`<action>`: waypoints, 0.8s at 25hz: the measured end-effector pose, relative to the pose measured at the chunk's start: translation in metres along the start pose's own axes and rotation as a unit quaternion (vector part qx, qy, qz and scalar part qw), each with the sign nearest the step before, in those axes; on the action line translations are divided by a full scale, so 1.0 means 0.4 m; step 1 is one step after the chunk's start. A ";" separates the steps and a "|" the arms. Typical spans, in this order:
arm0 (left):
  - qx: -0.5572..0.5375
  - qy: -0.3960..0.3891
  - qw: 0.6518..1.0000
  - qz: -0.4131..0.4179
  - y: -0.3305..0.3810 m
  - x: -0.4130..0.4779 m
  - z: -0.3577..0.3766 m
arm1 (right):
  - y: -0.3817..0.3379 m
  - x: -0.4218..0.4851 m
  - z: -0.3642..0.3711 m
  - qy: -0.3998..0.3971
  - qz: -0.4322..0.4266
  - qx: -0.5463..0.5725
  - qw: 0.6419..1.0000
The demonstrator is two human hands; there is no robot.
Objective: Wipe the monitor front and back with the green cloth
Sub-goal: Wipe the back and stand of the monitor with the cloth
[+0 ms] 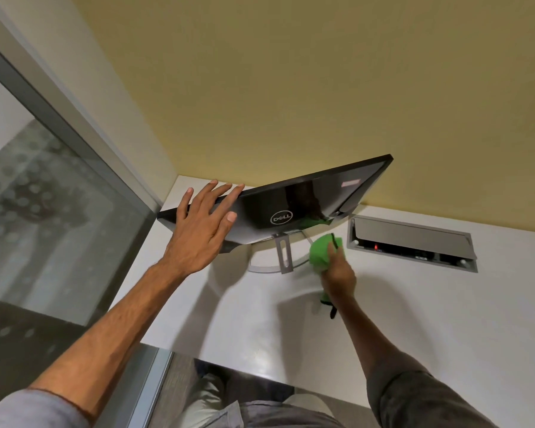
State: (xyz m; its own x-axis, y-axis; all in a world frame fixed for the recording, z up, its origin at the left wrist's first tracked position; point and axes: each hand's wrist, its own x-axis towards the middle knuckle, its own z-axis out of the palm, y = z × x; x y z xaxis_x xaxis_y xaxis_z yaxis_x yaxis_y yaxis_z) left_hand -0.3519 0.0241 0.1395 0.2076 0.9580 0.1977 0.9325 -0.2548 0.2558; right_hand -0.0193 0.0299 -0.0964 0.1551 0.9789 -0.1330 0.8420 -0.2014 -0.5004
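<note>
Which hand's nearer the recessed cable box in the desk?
Right. Right hand gripping the green cloth is just left of the cable box; left hand rests on the monitor.

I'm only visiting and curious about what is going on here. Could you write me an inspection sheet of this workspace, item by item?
Surface: white desk, smooth and slightly glossy.
Job's things: monitor on a silver stand, its shiny back with the logo facing the camera; green cloth bunched just below its lower edge.
Clutter: nothing seen.
Hands: left hand rests on the monitor's top edge, fingers straight; right hand grips the green cloth.
Cables: no loose cable seen; a recessed box set in the desk has its lid raised and a small red light inside.
Surroundings: yellow wall behind; glass partition on the left.
</note>
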 end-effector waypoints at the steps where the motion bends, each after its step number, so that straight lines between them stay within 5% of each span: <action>1: 0.000 -0.001 1.000 -0.002 0.000 -0.001 0.000 | -0.002 0.028 -0.003 0.001 0.027 -0.016 0.999; 6: -0.007 -0.016 1.000 -0.002 0.000 -0.004 -0.005 | -0.059 0.052 0.047 -0.136 -0.008 -0.203 0.970; 12: -0.005 -0.014 1.000 -0.003 0.005 0.000 -0.004 | -0.073 -0.032 0.073 -0.157 -0.082 -0.231 0.957; 15: -0.003 -0.008 1.000 0.003 0.001 0.000 -0.006 | -0.056 -0.064 0.018 -0.192 -0.102 -0.074 0.973; 18: -0.004 -0.004 1.000 0.002 0.001 -0.002 -0.002 | -0.087 -0.041 -0.036 -0.057 0.104 0.099 0.988; 20: 0.000 -0.010 1.000 0.006 0.000 0.001 -0.002 | -0.134 0.000 -0.044 -0.064 0.150 0.202 0.966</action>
State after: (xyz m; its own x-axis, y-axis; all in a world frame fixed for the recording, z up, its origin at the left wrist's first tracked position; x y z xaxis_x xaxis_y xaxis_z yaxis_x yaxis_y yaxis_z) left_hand -0.3519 0.0243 0.1402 0.2242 0.9575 0.1816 0.9298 -0.2660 0.2544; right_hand -0.0552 0.0414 -0.0545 0.2742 0.8673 -0.4156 0.4947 -0.4978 -0.7124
